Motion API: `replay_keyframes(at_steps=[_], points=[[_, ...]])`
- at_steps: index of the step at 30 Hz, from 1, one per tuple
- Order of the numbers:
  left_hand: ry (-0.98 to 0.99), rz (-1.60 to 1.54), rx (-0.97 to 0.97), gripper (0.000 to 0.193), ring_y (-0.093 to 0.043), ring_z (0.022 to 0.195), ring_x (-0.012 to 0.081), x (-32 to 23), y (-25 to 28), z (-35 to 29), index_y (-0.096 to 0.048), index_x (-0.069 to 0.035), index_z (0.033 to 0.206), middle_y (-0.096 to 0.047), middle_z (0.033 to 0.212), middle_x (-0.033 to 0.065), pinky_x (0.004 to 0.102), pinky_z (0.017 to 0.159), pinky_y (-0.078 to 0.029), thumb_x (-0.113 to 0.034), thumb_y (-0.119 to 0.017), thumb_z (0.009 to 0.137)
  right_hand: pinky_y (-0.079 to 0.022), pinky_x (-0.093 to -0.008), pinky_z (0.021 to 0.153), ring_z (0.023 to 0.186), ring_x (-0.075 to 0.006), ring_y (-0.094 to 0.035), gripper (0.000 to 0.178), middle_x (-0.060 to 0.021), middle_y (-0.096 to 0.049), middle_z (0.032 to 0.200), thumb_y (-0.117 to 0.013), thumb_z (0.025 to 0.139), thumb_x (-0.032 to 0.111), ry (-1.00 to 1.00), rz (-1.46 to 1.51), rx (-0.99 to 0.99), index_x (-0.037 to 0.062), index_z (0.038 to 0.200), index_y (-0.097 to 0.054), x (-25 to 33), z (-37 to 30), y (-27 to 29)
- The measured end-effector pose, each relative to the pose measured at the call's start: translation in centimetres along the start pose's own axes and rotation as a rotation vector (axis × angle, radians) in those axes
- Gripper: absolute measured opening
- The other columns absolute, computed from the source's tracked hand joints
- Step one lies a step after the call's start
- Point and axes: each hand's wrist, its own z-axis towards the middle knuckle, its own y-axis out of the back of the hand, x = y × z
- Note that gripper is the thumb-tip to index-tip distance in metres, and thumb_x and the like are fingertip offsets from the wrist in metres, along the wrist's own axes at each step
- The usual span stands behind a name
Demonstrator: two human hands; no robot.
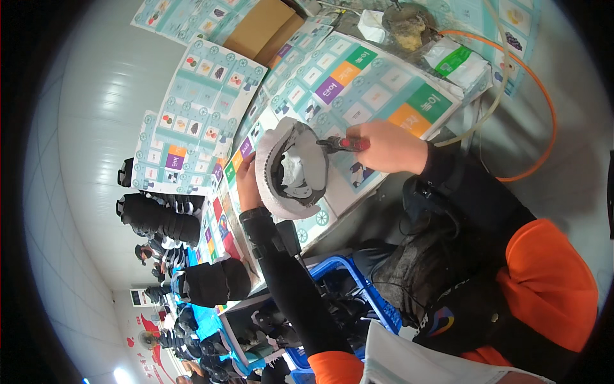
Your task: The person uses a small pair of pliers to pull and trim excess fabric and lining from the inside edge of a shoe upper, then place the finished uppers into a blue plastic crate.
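A white and grey shoe upper (267, 176), curved into a ring with its dark-edged inside facing up, is held above the table. My left hand (248, 184) is closed around its left side, with the fingers partly hidden behind it. My right hand (393, 147) is closed on a pair of pliers (339, 144) with a red handle. The dark jaws of the pliers touch the upper's right rim; whether they bite on it I cannot tell. White material (293, 171) shows inside the upper.
Printed teal sheets (358, 77) cover the worktable. A cardboard box (262, 29), a white-green packet (451, 61) and an orange hose (555, 128) lie beyond. Stacked black pieces (214, 281) stand at left. A blue crate (377, 294) is below the table edge. Another person (146, 253) works farther off.
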Motion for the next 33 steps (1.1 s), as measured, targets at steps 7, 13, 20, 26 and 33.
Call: replay_keyframes(at_steps=[7,13,20,26,33], points=[[0.055,0.176,0.046,0.028,-0.067,0.083,0.0157,1.5,1.0,1.6,-0.073,0.008,0.107,-0.075,0.095,0.0112,0.0325,0.074,-0.054,-0.016,-0.063,0.097,-0.054,-0.0497,0.078,0.087,-0.0471,-0.067,0.037,-0.0284,-0.068,0.084,-0.057,0.078,0.012,0.048,0.054,0.102,0.0024,0.11,-0.073,1.0,-0.3,-0.4],[-0.127,0.653,0.127,0.028,-0.064,0.081,0.0129,-0.3,3.0,1.0,-0.077,0.006,0.096,-0.074,0.087,0.0079,0.0318,0.071,-0.051,-0.019,-0.067,0.096,-0.049,-0.0368,0.065,0.067,-0.0253,-0.065,0.019,-0.012,-0.068,0.077,-0.068,0.084,0.009,0.101,0.183,0.009,0.0027,0.102,-0.068,0.4,0.3,0.3],[-0.203,-0.142,-0.361,0.044,-0.05,0.072,0.0089,-4.0,0.7,1.8,-0.072,-0.001,0.09,-0.058,0.078,-0.0033,0.0272,0.071,-0.041,-0.041,-0.063,0.105,-0.047,-0.0395,0.062,0.064,-0.0316,-0.06,0.035,-0.0186,-0.063,0.069,-0.065,0.077,0.013,0.007,0.299,-0.063,0.0007,0.109,-0.072,2.5,-1.0,3.6],[0.042,-0.159,-0.286,0.064,-0.061,0.098,0.0181,4.2,-5.0,3.6,-0.07,0.007,0.115,-0.071,0.111,0.009,0.031,0.093,-0.045,-0.055,-0.058,0.104,-0.05,-0.0486,0.069,0.078,-0.0453,-0.066,0.03,-0.0271,-0.067,0.08,-0.058,0.078,0.013,0.018,0.118,0.017,0.0,0.1,-0.072,-0.1,0.2,2.5],[-0.148,0.392,-0.244,0.04,-0.062,0.079,0.0231,7.6,0.6,3.3,-0.066,0.008,0.103,-0.07,0.086,0.0164,0.0405,0.078,-0.049,-0.028,-0.048,0.108,-0.047,-0.052,0.069,0.078,-0.0483,-0.063,0.017,-0.0253,-0.065,0.077,-0.056,0.077,0.008,0.088,-0.013,-0.006,0.0004,0.089,-0.067,-0.5,3.3,0.3]])
